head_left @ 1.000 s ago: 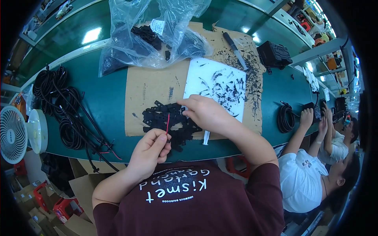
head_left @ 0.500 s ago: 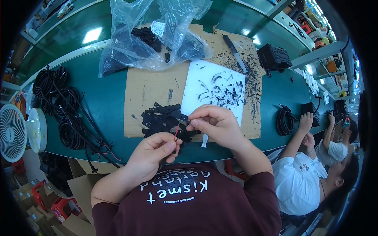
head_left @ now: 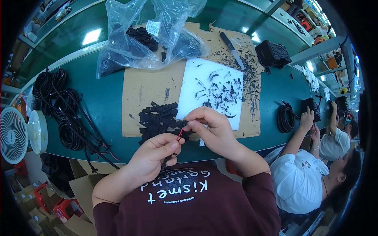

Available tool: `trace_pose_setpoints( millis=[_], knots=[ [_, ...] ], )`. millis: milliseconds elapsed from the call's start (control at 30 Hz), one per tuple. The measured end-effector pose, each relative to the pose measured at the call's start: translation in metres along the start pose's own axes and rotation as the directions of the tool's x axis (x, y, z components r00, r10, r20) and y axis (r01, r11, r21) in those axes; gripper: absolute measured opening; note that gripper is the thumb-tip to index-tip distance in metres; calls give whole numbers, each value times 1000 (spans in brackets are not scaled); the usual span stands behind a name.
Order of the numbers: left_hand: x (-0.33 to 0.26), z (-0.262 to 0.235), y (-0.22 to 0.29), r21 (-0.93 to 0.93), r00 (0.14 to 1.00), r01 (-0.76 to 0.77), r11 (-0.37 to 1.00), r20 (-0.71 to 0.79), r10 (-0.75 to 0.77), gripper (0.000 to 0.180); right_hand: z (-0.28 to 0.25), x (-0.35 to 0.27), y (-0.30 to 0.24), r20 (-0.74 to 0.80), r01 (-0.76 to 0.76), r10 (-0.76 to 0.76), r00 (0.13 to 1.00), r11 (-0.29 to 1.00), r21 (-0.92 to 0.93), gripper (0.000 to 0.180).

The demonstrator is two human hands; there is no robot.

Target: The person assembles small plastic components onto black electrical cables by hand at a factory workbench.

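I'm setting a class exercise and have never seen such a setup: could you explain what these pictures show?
There's no machine: you look down from a camera worn on a person's head. Its wide lens bends straight edges. The person's bare left hand holds a black cable with a red wire showing; the right hand is at the wire's end, its grip too small to make out. On the green table are cardboard, flat black pieces, a smeared white board, a plastic bag and coiled cables.
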State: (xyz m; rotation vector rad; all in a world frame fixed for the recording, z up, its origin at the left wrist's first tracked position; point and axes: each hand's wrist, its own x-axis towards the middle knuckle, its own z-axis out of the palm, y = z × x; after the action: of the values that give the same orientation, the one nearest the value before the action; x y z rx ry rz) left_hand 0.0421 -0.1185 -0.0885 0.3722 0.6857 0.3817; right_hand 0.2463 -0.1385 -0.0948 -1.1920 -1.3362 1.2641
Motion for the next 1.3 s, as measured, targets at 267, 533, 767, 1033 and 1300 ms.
trace_pose_setpoints(
  millis=[267, 533, 767, 1033, 1300],
  knots=[
    [0, 1, 2, -99, 997, 51, 994, 56, -45, 21, -2, -4, 7, 7, 0, 0, 1000, 999, 50, 15],
    [-3, 7, -4, 47, 997, -70, 996, -24, 71, 18, 10, -9, 5, -183, 39, -9, 983, 986, 160, 22],
    [1, 12, -7, 54, 993, -82, 995, -82, 86, 17, 24, -11, 1, -214, -13, 99, 972, 929, 371, 20],
    [4, 13, -7, 37, 986, -96, 995, -130, 100, 17, 28, -15, 4, -200, 38, 42, 979, 925, 379, 17],
    [4, 19, -6, 93, 976, -82, 992, -195, 99, 14, 31, -15, 12, -216, 173, -105, 971, 930, 325, 15]
  ],
)
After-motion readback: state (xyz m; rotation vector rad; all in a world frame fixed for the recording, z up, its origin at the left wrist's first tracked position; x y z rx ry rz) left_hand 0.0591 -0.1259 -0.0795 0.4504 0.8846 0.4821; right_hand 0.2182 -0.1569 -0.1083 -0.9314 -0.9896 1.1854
